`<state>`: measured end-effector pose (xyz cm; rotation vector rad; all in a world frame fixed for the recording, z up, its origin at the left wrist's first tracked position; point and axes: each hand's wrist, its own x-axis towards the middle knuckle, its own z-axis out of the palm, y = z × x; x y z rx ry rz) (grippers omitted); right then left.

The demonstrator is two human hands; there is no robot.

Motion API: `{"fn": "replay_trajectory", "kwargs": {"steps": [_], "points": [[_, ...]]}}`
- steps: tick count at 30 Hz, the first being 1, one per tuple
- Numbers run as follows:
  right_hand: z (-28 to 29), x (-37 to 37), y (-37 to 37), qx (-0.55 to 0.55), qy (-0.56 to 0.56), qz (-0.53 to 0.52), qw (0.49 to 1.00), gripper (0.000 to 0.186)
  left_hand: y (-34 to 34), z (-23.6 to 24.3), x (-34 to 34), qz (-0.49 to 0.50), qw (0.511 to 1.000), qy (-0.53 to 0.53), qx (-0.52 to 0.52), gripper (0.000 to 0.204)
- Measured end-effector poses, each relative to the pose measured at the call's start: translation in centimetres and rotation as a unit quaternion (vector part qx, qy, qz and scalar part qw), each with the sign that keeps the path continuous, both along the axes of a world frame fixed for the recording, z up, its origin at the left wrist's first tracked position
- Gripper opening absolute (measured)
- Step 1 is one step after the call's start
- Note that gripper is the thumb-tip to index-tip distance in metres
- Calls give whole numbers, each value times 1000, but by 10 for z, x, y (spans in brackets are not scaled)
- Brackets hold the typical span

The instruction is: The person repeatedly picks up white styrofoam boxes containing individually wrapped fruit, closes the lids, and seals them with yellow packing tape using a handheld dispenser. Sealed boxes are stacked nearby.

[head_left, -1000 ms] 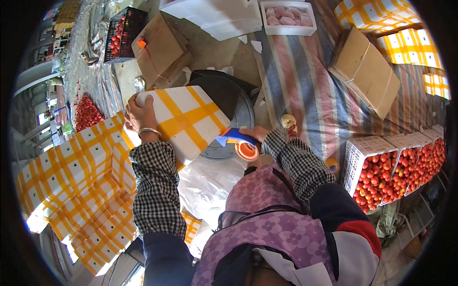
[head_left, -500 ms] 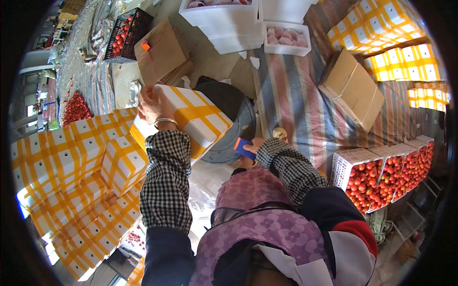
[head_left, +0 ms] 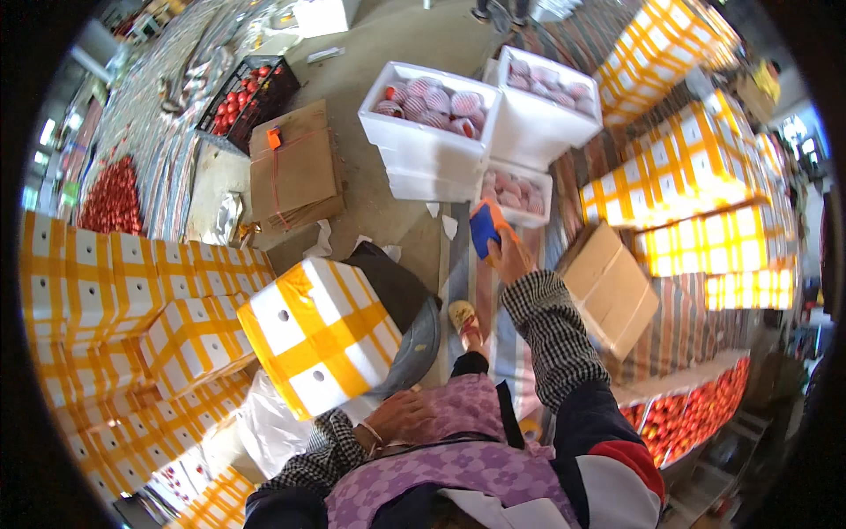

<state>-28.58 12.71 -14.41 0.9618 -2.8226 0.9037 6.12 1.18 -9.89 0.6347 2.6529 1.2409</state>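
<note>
Setting: packing yard with a concrete floor (head_left: pixel 388 150) and a striped ground sheet (head_left: pixel 687 326), seen from above.
Box: a white carton with yellow bands (head_left: pixel 317 335) sits just in front of the person, tilted on one corner and resting partly on a dark round tub (head_left: pixel 414 339).
Left hand: the left hand (head_left: pixel 401 414) lies low by the body at the box's near bottom edge, fingers curled loosely; whether it grips the box or only steadies it I cannot tell.
Right hand: the right hand (head_left: pixel 511 256) is stretched out ahead, fingers closed round a blue and orange tape dispenser (head_left: pixel 486 227), held in the air well apart from the box.
Handling: the box looks stiff-walled and probably weighty if filled with fruit; its taped faces seem smooth, so it is likely best held under the bottom corners or along two opposite edges, not by the small round holes.
Around: stacks of the same yellow-banded cartons (head_left: pixel 115 291) to the left, more stacks (head_left: pixel 687 167) to the right, white foam boxes of netted fruit (head_left: pixel 432 123) ahead, flat brown cardboard (head_left: pixel 295 167), and crates of red fruit (head_left: pixel 687 414) lower right.
</note>
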Motion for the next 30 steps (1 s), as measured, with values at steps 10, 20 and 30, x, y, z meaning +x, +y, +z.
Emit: {"fn": "replay_trajectory", "kwargs": {"steps": [10,20,30], "points": [[-28,-232,-145,179,42,17,983,37,-10,-94,16,792,550,-263,28,42],[99,8,-239,-271,-50,396,876,44,-27,-128,28,838,104,-64,531,51],[121,134,-212,-27,72,502,861,63,-29,-163,-4,632,-33,104,767,59]]}}
